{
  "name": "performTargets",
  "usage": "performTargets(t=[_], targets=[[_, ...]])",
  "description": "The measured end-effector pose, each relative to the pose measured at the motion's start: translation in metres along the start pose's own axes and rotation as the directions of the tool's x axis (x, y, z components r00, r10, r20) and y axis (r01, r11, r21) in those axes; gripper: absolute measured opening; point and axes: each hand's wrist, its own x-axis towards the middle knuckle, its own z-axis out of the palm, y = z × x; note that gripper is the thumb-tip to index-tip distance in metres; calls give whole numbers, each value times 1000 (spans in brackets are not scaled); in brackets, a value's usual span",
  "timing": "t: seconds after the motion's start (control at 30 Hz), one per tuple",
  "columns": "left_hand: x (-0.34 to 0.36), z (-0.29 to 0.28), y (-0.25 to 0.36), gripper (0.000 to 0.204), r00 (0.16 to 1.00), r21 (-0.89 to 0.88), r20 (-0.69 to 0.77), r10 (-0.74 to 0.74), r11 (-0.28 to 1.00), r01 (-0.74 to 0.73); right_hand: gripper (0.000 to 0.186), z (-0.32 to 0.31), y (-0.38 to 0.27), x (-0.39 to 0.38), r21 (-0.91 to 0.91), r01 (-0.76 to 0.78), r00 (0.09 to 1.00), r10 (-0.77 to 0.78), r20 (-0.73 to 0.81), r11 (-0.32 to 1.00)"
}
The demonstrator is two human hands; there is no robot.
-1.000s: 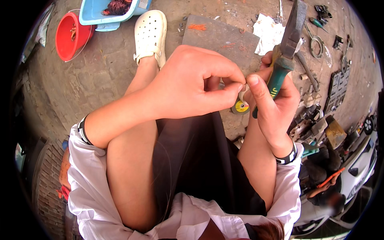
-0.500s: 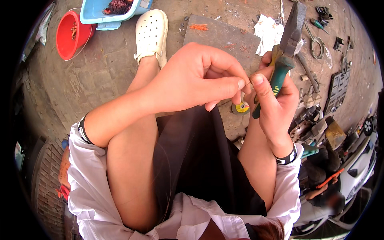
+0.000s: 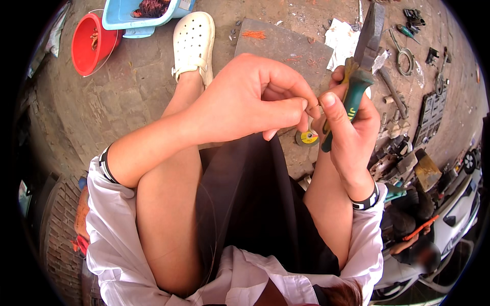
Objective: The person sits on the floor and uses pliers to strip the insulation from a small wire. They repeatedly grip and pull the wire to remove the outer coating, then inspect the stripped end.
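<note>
My left hand (image 3: 250, 99) is closed in a pinch, thumb against forefinger, above my lap. Whatever lies between those fingertips is too small to make out. Close beside it, my right hand (image 3: 352, 130) grips a pair of pliers (image 3: 358, 89) with dark green and yellow handles, the metal jaws pointing up and away. My right thumb and forefinger almost meet the left fingertips. Beyond the hands, a dark flat plate (image 3: 286, 46) lies on the ground with short orange wire pieces (image 3: 253, 34) on it.
A red bucket (image 3: 84, 53) and a blue basin (image 3: 115, 21) stand at the far left. To the right lie white paper (image 3: 341, 43), a hammer (image 3: 392, 92), a black tool case (image 3: 430, 115) and scattered parts. A yellow-labelled disc (image 3: 307, 138) sits below my hands. Another person (image 3: 400, 219) is beside a white car (image 3: 459, 219).
The pliers have tipped very slightly in my right hand, their jaws a little to the left. Both hands otherwise stay almost where they were.
</note>
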Motion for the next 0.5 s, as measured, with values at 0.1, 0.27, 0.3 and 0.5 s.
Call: performTargets(t=[0.1,0.27,0.3,0.5], targets=[[0,1,0,12,1000,3,-15,-6,1000,6,16,-1,1,-1,-12,-27,1000,27,-1,1000],[-1,0,-3,11,999,53,-36,39,998,-37,16,1,0,-1,38,-53,999,53,3,998],[0,1,-7,11,997,63,-49,65,996,-61,15,1,0,-1,42,-50,999,50,3,998],[1,-5,-1,13,997,8,41,-58,998,57,13,1,3,0,9,22,999,-23,47,1000]])
